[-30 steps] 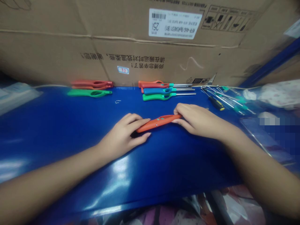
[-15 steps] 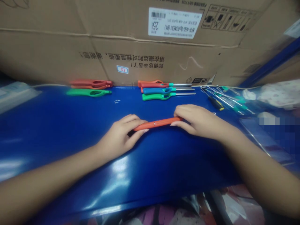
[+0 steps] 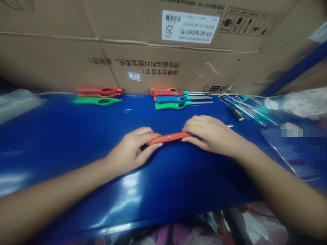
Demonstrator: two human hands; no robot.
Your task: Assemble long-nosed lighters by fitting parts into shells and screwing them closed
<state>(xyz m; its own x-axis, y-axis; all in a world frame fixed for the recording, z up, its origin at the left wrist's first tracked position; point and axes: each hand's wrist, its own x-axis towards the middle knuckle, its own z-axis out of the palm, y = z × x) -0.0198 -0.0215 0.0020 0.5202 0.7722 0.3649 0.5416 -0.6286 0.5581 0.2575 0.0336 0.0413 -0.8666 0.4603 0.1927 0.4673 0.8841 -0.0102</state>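
Note:
An orange lighter handle (image 3: 171, 137) spans the gap between my hands, held edge-on above the blue table. My left hand (image 3: 134, 146) pinches its left end between thumb and fingers. Around its right end my right hand (image 3: 211, 134) is closed, hiding that part. A metal tip (image 3: 230, 126) shows just beyond the back of my right hand; whether it belongs to the handle I cannot tell. Behind my hands lie long-nosed lighters with metal tubes, among them a blue one (image 3: 171, 99) and a green one (image 3: 170, 105).
Red handles (image 3: 98, 91) and a green handle (image 3: 94, 101) lie at the back left. Metal tubes with teal ends (image 3: 246, 110) and a black-yellow screwdriver (image 3: 235, 113) are at the back right. A cardboard box (image 3: 76, 47) walls off the back of the blue table (image 3: 63, 139).
My right hand has slid slightly left along the orange handle, so less of it shows. The metal tip behind that hand is more visible. My left hand is almost unmoved.

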